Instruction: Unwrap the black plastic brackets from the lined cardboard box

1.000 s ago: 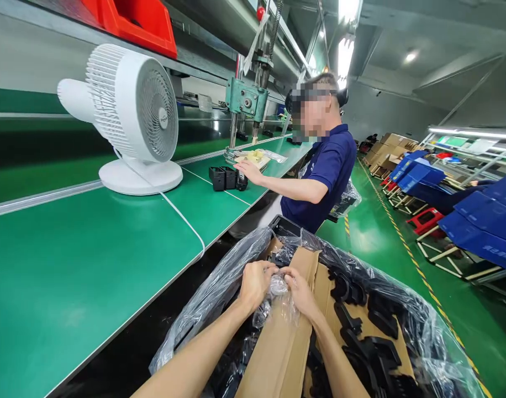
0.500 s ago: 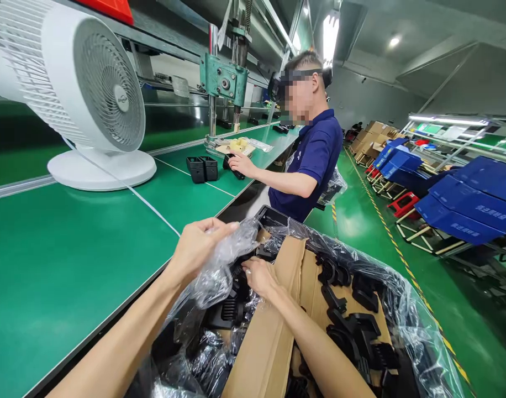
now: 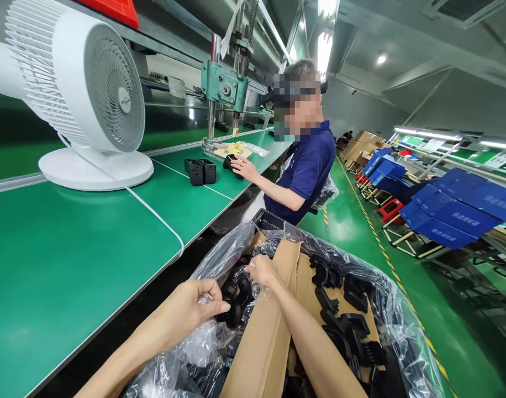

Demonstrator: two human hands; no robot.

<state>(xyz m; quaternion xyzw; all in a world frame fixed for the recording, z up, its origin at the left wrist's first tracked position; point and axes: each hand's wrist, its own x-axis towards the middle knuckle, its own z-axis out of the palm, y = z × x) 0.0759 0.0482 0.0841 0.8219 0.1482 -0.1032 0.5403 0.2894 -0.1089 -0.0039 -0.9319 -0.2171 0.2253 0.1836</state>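
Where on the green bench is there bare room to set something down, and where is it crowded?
Bare: the green bench between the white fan, its cord and the near edge. Crowded: past the black housings, by the co-worker's hand and green press. The lined box is full.

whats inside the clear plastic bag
Inside the clear plastic bag, black plastic parts lie on brown cardboard sheets. Whatever sits under the cardboard and deeper in the bag is covered.

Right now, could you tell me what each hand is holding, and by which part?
Both hold the clear plastic liner bag of the parts box: the left hand pinches its near edge, the right hand its edge by the cardboard divider.
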